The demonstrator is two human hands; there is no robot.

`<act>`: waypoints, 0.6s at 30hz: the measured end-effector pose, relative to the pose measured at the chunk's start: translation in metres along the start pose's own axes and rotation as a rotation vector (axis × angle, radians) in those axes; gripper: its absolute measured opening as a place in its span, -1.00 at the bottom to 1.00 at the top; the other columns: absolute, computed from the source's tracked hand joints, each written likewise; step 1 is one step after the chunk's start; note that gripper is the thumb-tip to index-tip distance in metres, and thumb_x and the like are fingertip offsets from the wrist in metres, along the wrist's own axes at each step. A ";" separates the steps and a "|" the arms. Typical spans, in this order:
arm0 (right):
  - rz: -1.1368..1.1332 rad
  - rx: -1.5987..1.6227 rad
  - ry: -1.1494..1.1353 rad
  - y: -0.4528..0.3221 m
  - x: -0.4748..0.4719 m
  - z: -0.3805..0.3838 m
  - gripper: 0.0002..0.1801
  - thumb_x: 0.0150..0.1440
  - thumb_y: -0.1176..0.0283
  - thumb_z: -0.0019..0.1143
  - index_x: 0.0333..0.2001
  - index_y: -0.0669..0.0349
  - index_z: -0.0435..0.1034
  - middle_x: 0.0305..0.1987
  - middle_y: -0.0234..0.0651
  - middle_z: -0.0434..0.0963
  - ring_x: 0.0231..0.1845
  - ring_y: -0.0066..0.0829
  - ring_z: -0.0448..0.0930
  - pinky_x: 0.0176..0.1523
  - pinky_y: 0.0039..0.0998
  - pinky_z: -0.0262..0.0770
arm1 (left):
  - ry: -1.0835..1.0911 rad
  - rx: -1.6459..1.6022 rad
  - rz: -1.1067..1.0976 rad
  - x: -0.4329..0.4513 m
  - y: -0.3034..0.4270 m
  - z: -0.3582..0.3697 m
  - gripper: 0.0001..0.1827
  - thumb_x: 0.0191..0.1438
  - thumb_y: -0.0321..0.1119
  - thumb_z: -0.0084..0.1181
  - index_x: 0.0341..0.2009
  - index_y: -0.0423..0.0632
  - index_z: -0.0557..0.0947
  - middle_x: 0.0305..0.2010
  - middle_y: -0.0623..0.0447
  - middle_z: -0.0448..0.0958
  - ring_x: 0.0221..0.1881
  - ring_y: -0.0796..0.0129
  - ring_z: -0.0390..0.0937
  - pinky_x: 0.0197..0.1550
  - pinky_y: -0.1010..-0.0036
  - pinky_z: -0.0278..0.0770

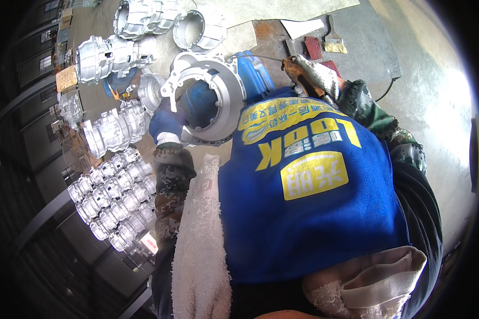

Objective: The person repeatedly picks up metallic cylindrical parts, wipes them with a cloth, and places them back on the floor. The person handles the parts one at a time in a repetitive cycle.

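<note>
My left hand (166, 123), in a blue glove with a white cuff, grips the left rim of a cast aluminium housing (230, 107). The housing's wide round opening is turned towards me, and a blue surface (201, 101) shows through it. My right hand (321, 75), in a whitish glove, is closed around a worn orange air blow gun (293, 71). From the gun a long thin nozzle (259, 56) runs left to the housing's upper right flange. Behind that flange stands a blue plastic container (255, 75), partly hidden.
More housings (143, 20) stand around the far side and left. Rows of castings (115, 195) fill the floor farther left. On a dark mat (363, 44) lie a brush-like tool (332, 31), red abrasive pieces (313, 48) and white paper (302, 28). A hose (387, 89) curves at the right.
</note>
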State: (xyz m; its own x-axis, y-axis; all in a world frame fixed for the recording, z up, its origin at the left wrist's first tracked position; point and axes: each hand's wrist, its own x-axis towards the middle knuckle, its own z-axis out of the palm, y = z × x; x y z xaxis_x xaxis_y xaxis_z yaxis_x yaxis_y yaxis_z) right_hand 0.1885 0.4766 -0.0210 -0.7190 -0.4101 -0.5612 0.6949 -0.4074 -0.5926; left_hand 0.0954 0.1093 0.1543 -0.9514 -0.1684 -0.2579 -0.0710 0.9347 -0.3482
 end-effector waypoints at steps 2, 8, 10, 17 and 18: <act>-0.084 -0.150 -0.020 -0.002 0.001 -0.001 -0.43 0.26 -0.12 -0.27 -0.12 0.18 0.40 -0.45 -0.41 0.46 -0.50 -0.62 0.44 -0.40 -0.59 0.43 | 0.001 0.018 0.002 -0.001 0.000 -0.001 -0.48 -0.12 -0.15 0.09 0.03 0.10 0.50 -0.13 -0.17 0.58 -0.09 -0.06 0.54 -0.04 0.16 0.48; -0.146 -0.112 -0.012 -0.004 -0.001 -0.001 -0.34 0.21 -0.10 -0.10 0.17 0.20 0.24 -0.27 -0.30 0.52 -0.41 -0.62 0.52 -0.36 -0.66 0.49 | 0.038 -0.018 0.052 -0.006 0.001 -0.002 -0.50 -0.11 -0.14 0.10 0.00 0.09 0.51 -0.16 -0.17 0.59 -0.12 -0.07 0.55 -0.06 0.12 0.48; -0.185 -0.020 0.008 -0.005 -0.006 0.002 -0.36 0.22 -0.13 -0.16 0.07 0.21 0.31 -0.36 -0.33 0.49 -0.45 -0.61 0.47 -0.39 -0.63 0.45 | 0.029 -0.003 -0.002 -0.005 0.003 -0.001 -0.53 -0.12 -0.17 0.10 -0.04 0.05 0.53 -0.12 -0.13 0.58 -0.10 -0.03 0.54 -0.04 0.17 0.47; 0.042 0.154 -0.067 -0.012 -0.008 0.008 -0.39 0.19 -0.21 -0.18 -0.16 0.16 0.38 -0.47 -0.39 0.44 -0.55 -0.60 0.44 -0.48 -0.60 0.40 | 0.002 0.009 -0.009 -0.006 0.003 -0.004 -0.53 -0.12 -0.13 0.09 -0.06 0.03 0.54 -0.13 -0.13 0.58 -0.10 -0.04 0.54 -0.06 0.15 0.47; 0.049 0.159 -0.071 -0.010 -0.007 0.007 -0.39 0.19 -0.21 -0.18 -0.16 0.16 0.38 -0.47 -0.40 0.44 -0.55 -0.60 0.44 -0.49 -0.60 0.39 | 0.009 0.006 -0.007 -0.006 0.003 -0.004 -0.53 -0.12 -0.13 0.09 -0.05 0.03 0.54 -0.13 -0.13 0.58 -0.11 -0.05 0.54 -0.06 0.15 0.47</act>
State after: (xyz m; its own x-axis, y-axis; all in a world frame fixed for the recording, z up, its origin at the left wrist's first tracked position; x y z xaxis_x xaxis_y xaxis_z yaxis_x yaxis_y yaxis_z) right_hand 0.1861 0.4782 -0.0074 -0.6855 -0.4869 -0.5412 0.7264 -0.5075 -0.4635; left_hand 0.1001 0.1147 0.1585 -0.9535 -0.1719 -0.2475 -0.0757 0.9316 -0.3554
